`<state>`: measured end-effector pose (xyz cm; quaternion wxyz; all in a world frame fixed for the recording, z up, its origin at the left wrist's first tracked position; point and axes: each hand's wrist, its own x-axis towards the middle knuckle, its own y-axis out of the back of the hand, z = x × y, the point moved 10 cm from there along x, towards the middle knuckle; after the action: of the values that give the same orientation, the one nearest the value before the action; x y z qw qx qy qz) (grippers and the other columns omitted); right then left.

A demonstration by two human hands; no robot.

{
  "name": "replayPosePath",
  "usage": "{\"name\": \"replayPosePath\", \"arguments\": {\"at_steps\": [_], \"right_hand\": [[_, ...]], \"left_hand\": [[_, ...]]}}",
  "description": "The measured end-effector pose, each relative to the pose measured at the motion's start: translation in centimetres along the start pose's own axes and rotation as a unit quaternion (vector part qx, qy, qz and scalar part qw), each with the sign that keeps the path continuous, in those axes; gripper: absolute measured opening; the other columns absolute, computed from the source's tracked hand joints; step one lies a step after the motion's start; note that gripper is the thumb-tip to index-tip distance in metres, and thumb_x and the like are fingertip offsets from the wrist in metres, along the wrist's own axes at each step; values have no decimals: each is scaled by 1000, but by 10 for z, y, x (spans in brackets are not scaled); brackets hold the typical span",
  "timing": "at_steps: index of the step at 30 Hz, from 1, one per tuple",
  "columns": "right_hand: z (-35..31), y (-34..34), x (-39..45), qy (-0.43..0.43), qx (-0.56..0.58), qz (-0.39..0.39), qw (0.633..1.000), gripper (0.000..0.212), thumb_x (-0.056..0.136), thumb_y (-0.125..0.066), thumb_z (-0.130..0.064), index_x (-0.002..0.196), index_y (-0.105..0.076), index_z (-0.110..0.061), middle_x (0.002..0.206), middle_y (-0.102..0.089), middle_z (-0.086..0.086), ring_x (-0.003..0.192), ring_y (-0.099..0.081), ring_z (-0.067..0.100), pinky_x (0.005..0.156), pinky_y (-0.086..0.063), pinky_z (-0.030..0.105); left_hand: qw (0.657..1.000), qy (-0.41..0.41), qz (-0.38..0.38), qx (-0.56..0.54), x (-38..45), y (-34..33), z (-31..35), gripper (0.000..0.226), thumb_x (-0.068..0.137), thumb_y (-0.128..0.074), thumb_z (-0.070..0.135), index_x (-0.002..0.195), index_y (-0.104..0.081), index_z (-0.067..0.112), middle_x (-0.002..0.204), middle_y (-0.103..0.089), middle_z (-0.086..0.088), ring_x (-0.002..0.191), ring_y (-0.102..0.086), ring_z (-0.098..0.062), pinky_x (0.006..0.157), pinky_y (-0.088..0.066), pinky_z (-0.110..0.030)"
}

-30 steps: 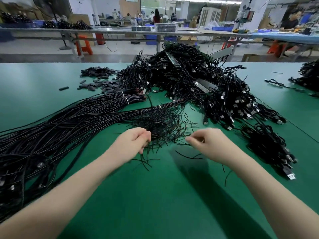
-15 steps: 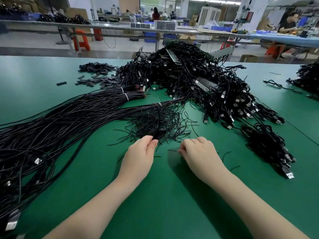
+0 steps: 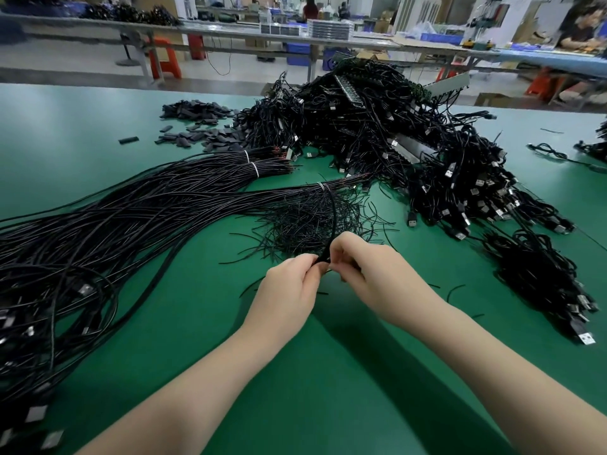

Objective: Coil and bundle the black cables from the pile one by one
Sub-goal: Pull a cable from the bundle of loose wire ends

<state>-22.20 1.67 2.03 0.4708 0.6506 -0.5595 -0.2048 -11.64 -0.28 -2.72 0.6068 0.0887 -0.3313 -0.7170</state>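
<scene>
Both hands had closed together just before the twist-tie heap (image 3: 312,221): left hand (image 3: 289,290) and right hand (image 3: 368,274) pinched one black strand (image 3: 332,218) (a tie, seemingly), so bundling could begin.

I work in a factory assembly hall. My green tabletop (image 3: 98,133) carries a big pile of black cables (image 3: 394,136). Behind it stand long workbenches (image 3: 230,31) with blue bins (image 3: 440,37), orange stools (image 3: 164,59) and other workers (image 3: 578,31).
</scene>
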Motion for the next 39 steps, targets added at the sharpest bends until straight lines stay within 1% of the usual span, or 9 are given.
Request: {"name": "replayPosePath", "arguments": {"at_steps": [12, 16, 20, 23, 27, 29, 32, 35, 39], "right_hand": [[-12, 6, -2, -17, -52, -26, 998, 6, 96, -55, -22, 102, -54, -21, 87, -67, -5, 81, -61, 20, 71, -49, 38], [-34, 6, 6, 48, -382, -101, 917, 17, 90, -47, -4, 88, -38, -18, 75, -51, -4, 80, -57, 25, 46, -25, 30], [-68, 6, 20, 166, -501, -137, 838, 17, 88, -53, -9, 77, -51, -22, 92, -64, 0, 89, -57, 24, 64, -29, 30], [-61, 2, 39, 168, -420, -243, 858, 8, 86, -65, -39, 84, -69, -33, 84, -63, -18, 86, -57, 9, 68, -37, 25], [5, 0, 37, -82, -94, -476, 871, 9, 82, -67, -46, 81, -67, -37, 79, -67, -22, 76, -61, -2, 79, -51, 21], [21, -2, 33, -166, 130, -430, 878, 9, 82, -65, -29, 83, -66, -20, 75, -65, -8, 71, -54, 10, 69, -46, 26], [35, -10, 37, -185, 328, -208, 903, 12, 86, -65, -21, 77, -61, -14, 63, -60, -8, 56, -49, 4, 54, -38, 18], [30, 0, 27, -112, 197, 71, 971, 20, 89, -68, -23, 70, -62, -23, 58, -56, -17, 53, -47, -3, 55, -35, 12], [9, 6, 10, -92, 137, 206, 964, 16, 89, -65, -21, 74, -66, -22, 68, -62, -15, 68, -54, -1, 63, -38, 9]], "left_hand": [[972, -31, -43, 227, -1, -9, 12, 34, 104, -31, 41, 109, -55, 16, 94, -56, -2, 86, -57, -28, 71, -44, -38], [960, -53, -53, 271, 0, -15, 17, 30, 104, -31, 39, 103, -51, 16, 94, -57, -3, 86, -58, -31, 70, -42, -38], [919, -97, -86, 373, 0, -28, 26, 36, 105, -25, 39, 117, -52, 18, 108, -59, 2, 95, -60, -27, 75, -38, -32], [912, -214, -122, 329, -8, -36, 48, 30, 105, -34, 33, 115, -56, 15, 104, -61, -1, 92, -61, -28, 74, -36, -30], [959, -228, -171, -7, -15, -26, 54, 14, 99, -49, 21, 96, -61, 27, 85, -59, 13, 79, -55, -7, 73, -41, -24], [965, -137, -132, -180, -4, -15, 39, 18, 97, -48, 22, 89, -57, 36, 76, -55, 20, 70, -48, 2, 69, -39, -16], [940, 38, -23, -339, 13, -7, -1, 27, 102, -44, 24, 80, -60, 29, 70, -53, 15, 66, -46, -4, 67, -41, -20], [941, 113, 62, -313, 14, -1, -24, 34, 103, -43, 25, 72, -57, 23, 63, -49, 13, 62, -43, -7, 66, -39, -28], [955, 101, 116, -255, 8, 10, -23, 30, 97, -46, 37, 70, -56, 27, 59, -48, 14, 60, -44, -6, 63, -40, -32]]}}
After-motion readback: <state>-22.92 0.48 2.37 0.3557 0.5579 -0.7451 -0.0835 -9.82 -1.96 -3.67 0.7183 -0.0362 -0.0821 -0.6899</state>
